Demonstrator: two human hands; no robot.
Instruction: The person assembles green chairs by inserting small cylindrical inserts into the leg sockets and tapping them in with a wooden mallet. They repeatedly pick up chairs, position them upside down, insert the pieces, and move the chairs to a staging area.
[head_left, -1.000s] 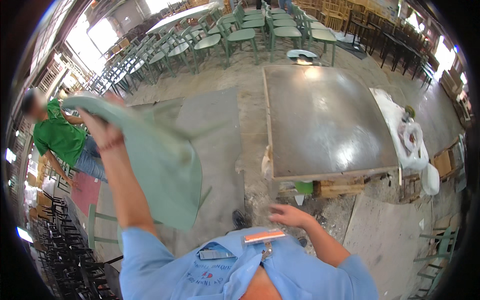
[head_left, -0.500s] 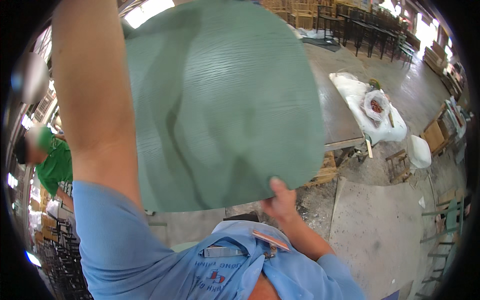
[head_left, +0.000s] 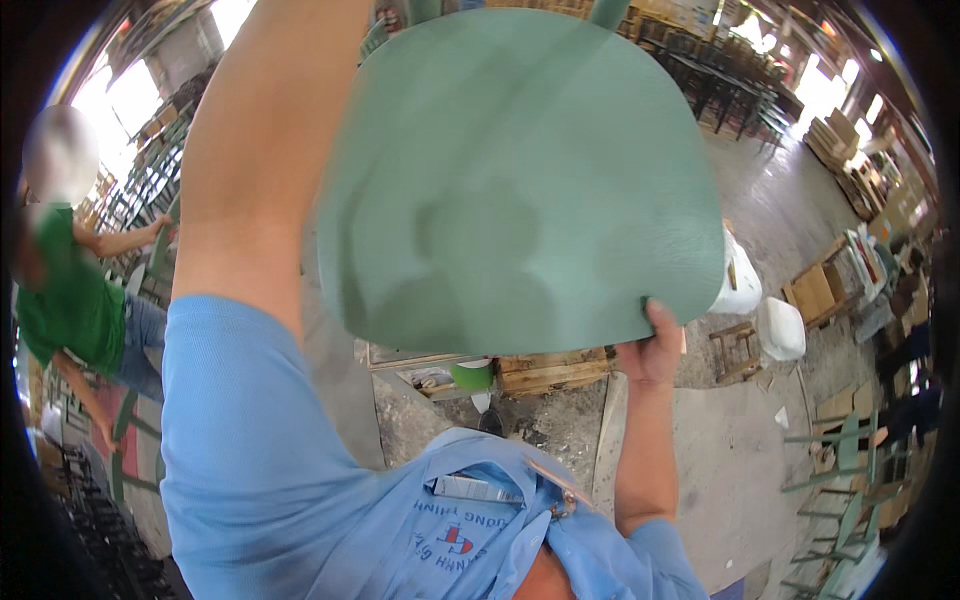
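While a large green chair seat point(head_left: 520, 170) is being held overhead, close in front of the camera, its lower right edge is being gripped by the right hand point(head_left: 652, 350), fingers curled around the rim. The left arm is being raised along the seat's left side, but the left hand is being cut off at the top of the view, so its grip cannot be told. A person in a green shirt point(head_left: 60, 310) is being seen at the far left, bent among stacked chairs.
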